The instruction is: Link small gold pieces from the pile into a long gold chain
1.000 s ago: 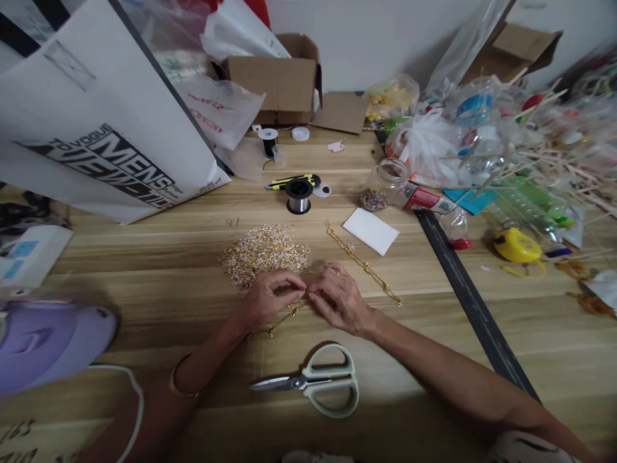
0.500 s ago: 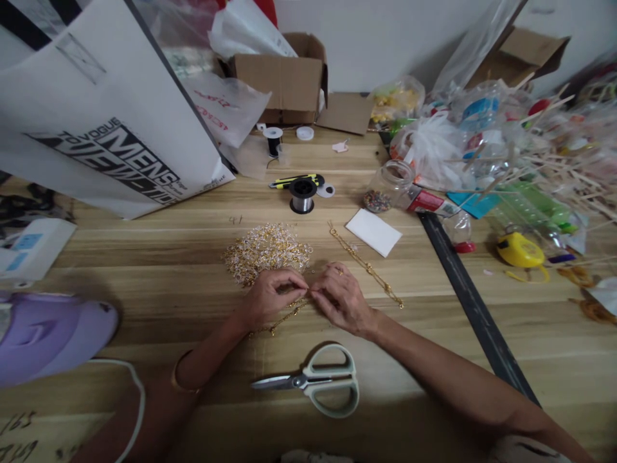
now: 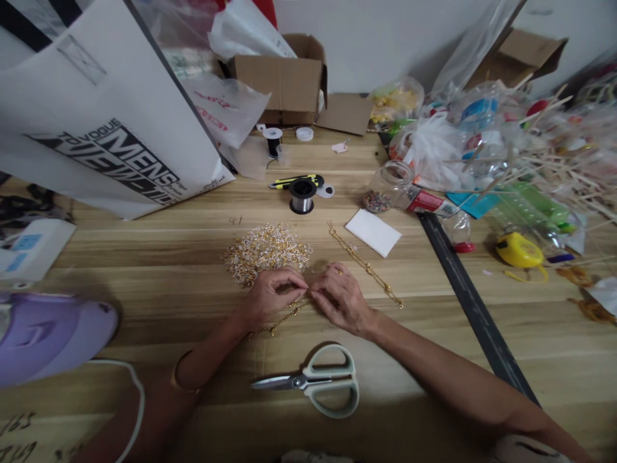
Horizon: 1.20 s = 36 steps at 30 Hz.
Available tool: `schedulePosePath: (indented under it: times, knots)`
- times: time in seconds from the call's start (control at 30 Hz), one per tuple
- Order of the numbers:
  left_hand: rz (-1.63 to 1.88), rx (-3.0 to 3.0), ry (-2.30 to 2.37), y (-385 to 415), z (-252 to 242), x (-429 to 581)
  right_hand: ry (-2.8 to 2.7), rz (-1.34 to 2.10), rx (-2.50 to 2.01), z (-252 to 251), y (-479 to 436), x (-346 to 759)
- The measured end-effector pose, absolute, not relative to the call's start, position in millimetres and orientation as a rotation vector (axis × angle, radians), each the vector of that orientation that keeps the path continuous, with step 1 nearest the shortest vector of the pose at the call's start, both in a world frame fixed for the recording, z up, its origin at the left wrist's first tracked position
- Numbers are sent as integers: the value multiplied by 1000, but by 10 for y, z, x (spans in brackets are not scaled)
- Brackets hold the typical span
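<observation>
Nearest the person, pale green-handled scissors [image 3: 313,381] lie flat on the grainy wooden table [image 3: 144,257], steel blades nearly closed and pointing left. Just beyond them, the left hand [image 3: 267,299] and right hand [image 3: 340,297] meet fingertip to fingertip, each pinched narrowly on a thin gold chain [image 3: 282,318] that trails back under the left hand. Touching the far side of the left hand sits a glittery heap of small gold links [image 3: 265,252]. A second chain [image 3: 361,263] runs straight, slanting away past the right hand. Farther off stand a spool of silvery wire [image 3: 301,195], a white paper card [image 3: 373,232], and a round glass jar of beads [image 3: 385,186] on its side.
</observation>
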State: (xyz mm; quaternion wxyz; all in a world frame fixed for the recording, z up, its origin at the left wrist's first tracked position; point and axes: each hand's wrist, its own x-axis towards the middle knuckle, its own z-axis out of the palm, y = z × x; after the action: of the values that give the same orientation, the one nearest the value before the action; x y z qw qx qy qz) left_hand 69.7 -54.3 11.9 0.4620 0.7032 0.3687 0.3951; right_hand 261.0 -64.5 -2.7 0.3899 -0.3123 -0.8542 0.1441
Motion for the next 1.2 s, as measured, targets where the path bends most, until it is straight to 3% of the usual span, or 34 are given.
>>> schedulePosePath:
  times: [1.2]
  knots:
    - [943,1788,926,-550,118,696,-2182,381,-804,-38,-640,2613]
